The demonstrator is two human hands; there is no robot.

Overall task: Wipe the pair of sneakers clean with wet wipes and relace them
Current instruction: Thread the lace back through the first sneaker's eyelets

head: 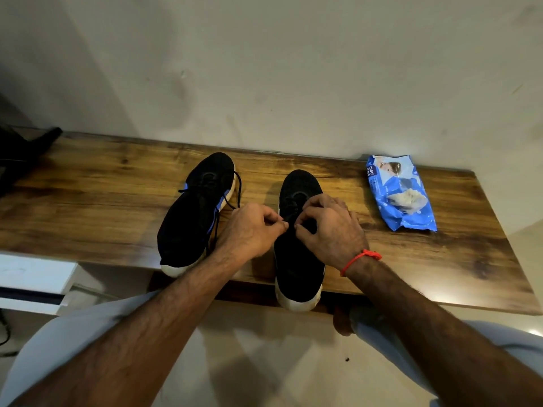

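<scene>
Two black sneakers with white soles stand on a wooden shelf (411, 259), toes toward the wall. The left sneaker (194, 218) has blue side marks, and its loose black lace (235, 195) trails over its right side. Both my hands work over the lacing area of the right sneaker (296, 259). My left hand (252, 230) pinches a black lace between thumb and fingers. My right hand (329, 227), with a red thread at the wrist, pinches the lace at the sneaker's tongue. A blue pack of wet wipes (399, 192) lies to the right, a wipe showing at its opening.
The shelf runs along a pale wall. Both sneakers' heels overhang its front edge. A dark object (26, 154) lies at the far left end. White furniture (32, 277) stands below on the left. My knees in light trousers (73, 342) are under the shelf's front edge.
</scene>
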